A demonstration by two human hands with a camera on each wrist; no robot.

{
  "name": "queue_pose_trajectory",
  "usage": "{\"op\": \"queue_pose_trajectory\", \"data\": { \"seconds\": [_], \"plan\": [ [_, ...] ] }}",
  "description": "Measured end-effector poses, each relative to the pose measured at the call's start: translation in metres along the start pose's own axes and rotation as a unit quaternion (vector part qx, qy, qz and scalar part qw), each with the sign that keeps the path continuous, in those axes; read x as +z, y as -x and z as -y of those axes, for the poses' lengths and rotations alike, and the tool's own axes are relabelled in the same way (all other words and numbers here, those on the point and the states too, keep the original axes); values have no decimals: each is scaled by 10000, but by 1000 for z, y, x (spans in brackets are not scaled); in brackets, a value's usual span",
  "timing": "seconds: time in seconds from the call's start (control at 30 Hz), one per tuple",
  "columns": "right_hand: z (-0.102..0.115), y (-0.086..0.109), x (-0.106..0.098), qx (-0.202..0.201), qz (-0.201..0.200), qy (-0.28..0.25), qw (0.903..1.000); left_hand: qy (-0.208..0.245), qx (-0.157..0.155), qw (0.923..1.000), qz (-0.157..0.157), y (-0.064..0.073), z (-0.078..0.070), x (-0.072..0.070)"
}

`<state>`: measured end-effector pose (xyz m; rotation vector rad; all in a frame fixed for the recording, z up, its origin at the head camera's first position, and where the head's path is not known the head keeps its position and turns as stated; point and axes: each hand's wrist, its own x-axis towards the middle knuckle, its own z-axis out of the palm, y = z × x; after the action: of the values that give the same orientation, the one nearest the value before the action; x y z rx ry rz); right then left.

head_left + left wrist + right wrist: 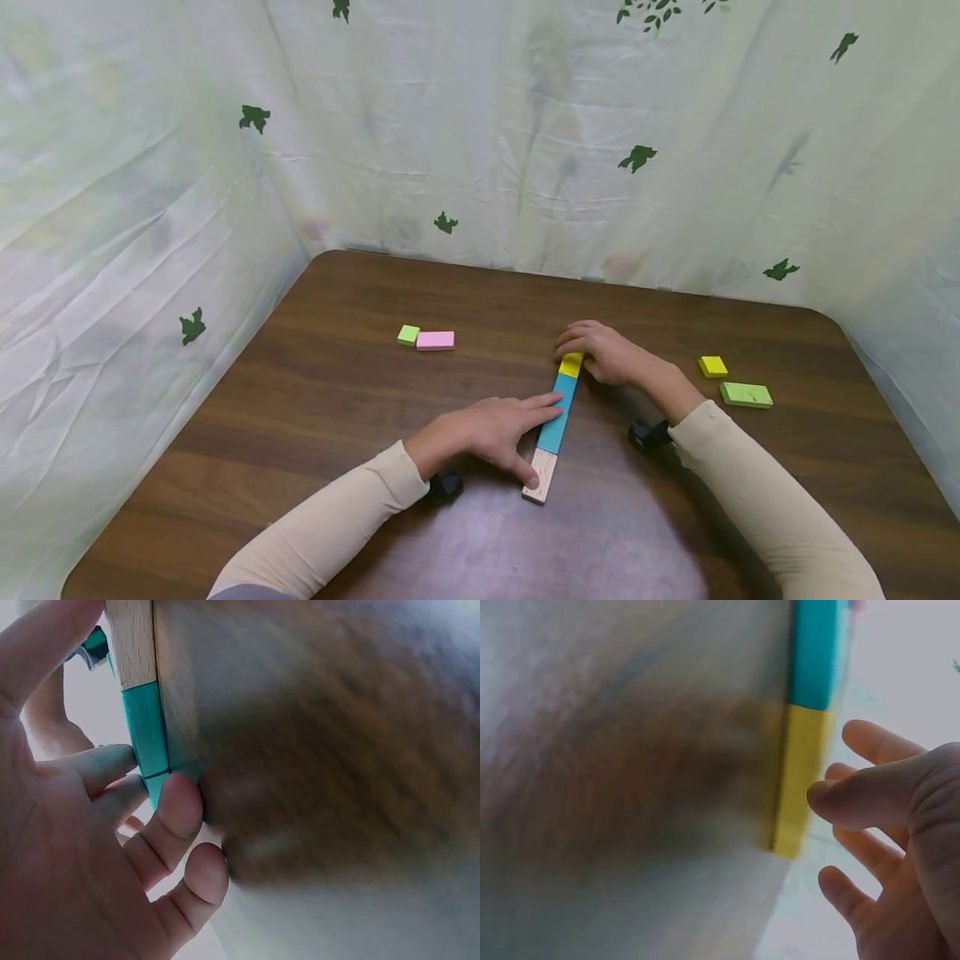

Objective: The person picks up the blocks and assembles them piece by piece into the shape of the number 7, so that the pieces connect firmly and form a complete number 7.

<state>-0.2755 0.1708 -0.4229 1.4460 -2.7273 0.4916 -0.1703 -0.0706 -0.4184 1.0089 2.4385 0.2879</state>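
Note:
A straight row of blocks runs away from me on the table: a bare wood block [546, 467] nearest, two teal blocks [554, 432] after it, a yellow block [572, 363] at the far end. My left hand [495, 429] is spread along the row's left side. Its thumb lies on the wood block and its extended fingers reach the teal blocks. Around the far end, my right hand [611, 354] arches over the yellow block. In the right wrist view its thumb [855, 795] overlaps the yellow block's edge, with the other fingers spread loosely beside it.
Back left on the dark wood table [337, 375] lie a small green block [408, 335] and a pink block [436, 341], side by side. Right of the right hand are a small yellow block [712, 367] and a longer green block [746, 395]. A pale curtain [480, 150] hangs behind.

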Motion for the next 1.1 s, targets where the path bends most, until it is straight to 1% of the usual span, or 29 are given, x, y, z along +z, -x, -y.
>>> {"op": "queue_pose_trajectory", "data": {
  "seconds": [0.07, 0.17, 0.23, 0.33, 0.43, 0.5, 0.6, 0.67, 0.73, 0.83, 0.97, 1.1],
  "plan": [
    [1, 8, -5, 7, -207, 45, 9998, 10, -13, 10000, 1, -1, 0, 0],
    [3, 23, -18, 191, -458, 90, 9987, 44, -40, 10000, -27, -1, -1, 0],
    [2, 36, -27, 333, -541, 136, 9979, 42, -51, 10000, -54, -1, 0, 0],
    [-3, 61, -40, 711, -511, 113, 9961, 19, -42, 10000, -79, -1, 0, 0],
    [-10, 90, -53, 1065, -489, 104, 9931, -23, 5, 10000, -75, -3, 0, 0],
    [-16, 110, -60, 1273, -558, 118, 9902, -61, 43, 10000, -60, -4, 0, 0],
    [-26, 137, -65, 1647, -653, 73, 9841, -83, 68, 9999, -32, -6, -1, 0],
    [-33, 149, -66, 1878, -664, 65, 9799, -62, 48, 10000, -39, -5, -1, 0],
    [-39, 158, -65, 2117, -564, 36, 9757, -53, 24, 10000, -40, -5, -1, 0],
    [-46, 164, -63, 2344, -415, 11, 9713, -75, -3, 10000, -35, -5, -1, 0],
    [-51, 165, -60, 2508, -319, -95, 9675, -124, -22, 9999, -18, -4, -2, 0],
    [-55, 162, -58, 2591, -249, -230, 9653, -162, -37, 9999, 6, -5, -3, 0]
  ]
}}
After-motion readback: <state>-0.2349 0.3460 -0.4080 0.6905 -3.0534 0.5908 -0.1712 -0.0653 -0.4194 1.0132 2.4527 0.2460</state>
